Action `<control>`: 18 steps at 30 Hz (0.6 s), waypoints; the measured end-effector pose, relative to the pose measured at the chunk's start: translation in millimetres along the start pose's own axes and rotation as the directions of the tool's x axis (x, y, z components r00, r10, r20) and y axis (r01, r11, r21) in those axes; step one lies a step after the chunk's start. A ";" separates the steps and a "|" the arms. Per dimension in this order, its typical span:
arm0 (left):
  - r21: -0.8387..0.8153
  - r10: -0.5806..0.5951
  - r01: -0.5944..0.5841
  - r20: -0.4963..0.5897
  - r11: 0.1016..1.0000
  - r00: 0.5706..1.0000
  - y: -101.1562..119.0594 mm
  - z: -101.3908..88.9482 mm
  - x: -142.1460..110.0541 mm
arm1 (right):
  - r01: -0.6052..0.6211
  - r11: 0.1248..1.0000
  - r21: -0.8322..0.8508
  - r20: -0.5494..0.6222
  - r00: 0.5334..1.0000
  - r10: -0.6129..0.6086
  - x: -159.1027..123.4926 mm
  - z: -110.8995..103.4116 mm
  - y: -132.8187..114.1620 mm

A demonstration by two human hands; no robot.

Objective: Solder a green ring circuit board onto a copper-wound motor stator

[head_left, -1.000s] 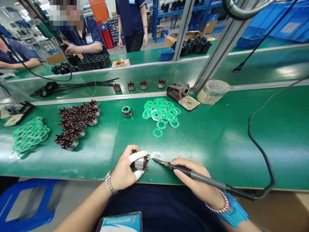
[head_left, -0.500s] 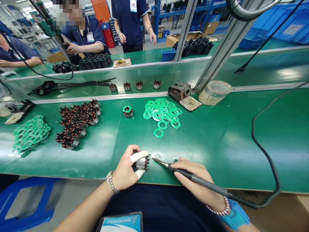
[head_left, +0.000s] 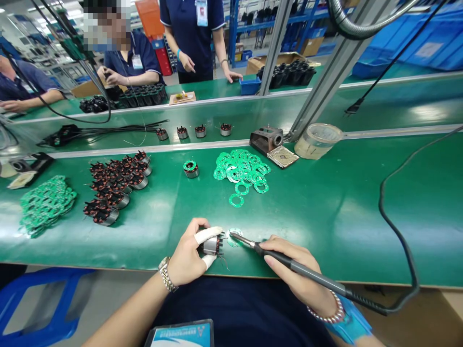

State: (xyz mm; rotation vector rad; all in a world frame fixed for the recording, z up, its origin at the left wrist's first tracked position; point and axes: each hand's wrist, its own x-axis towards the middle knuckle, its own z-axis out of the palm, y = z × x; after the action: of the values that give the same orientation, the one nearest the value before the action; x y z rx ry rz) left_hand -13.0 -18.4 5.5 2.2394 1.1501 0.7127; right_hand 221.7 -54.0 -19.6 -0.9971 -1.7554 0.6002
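Observation:
My left hand (head_left: 191, 250), with white covers on its thumb and a finger, grips a motor stator (head_left: 211, 245) lying on its side, its pins and loose wires facing right. In my right hand (head_left: 292, 262) is a soldering iron (head_left: 307, 272), held like a pen and pointing left. The iron's tip is over a ring-shaped green circuit board (head_left: 236, 239) on the bench, just right of the stator; whether it touches the board I cannot tell. Beyond lies a pile of ring boards (head_left: 244, 166), and left of it one stator topped with a green ring (head_left: 191, 168).
Rows of stators (head_left: 117, 185) and another board pile (head_left: 48, 205) occupy the left side. A soldering iron stand (head_left: 267, 140) and a cloudy tub (head_left: 318, 140) stand at the back. The iron's cable (head_left: 392, 226) loops down the right. Co-workers (head_left: 195, 38) are across the bench.
The soldering iron's tip has shifted slightly up over the ring board. My left hand keeps its hold on the stator. Across the bench, the standing person's hand has lowered beside a blue bin.

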 end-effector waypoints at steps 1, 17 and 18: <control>0.003 -0.001 0.001 -0.003 1.000 1.000 0.1 0.2 -0.3 | 0.003 1.000 -0.012 -0.010 1.000 -0.003 -0.1 0.1 0.1; -0.036 -0.083 0.084 0.023 0.996 0.996 0.9 1.6 -2.1 | 0.004 0.995 -0.097 -0.143 0.990 -0.018 -4.3 7.4 3.8; -0.029 -0.081 0.082 0.033 0.996 0.996 0.8 2.2 -2.6 | 0.021 0.999 -0.049 -0.142 0.989 -0.028 -5.3 8.7 4.4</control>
State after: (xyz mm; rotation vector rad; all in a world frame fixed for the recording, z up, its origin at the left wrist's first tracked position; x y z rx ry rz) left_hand -12.5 -21.4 3.8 2.1578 1.1996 0.6554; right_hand 216.2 -55.7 -29.1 -1.0243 -1.6592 0.4620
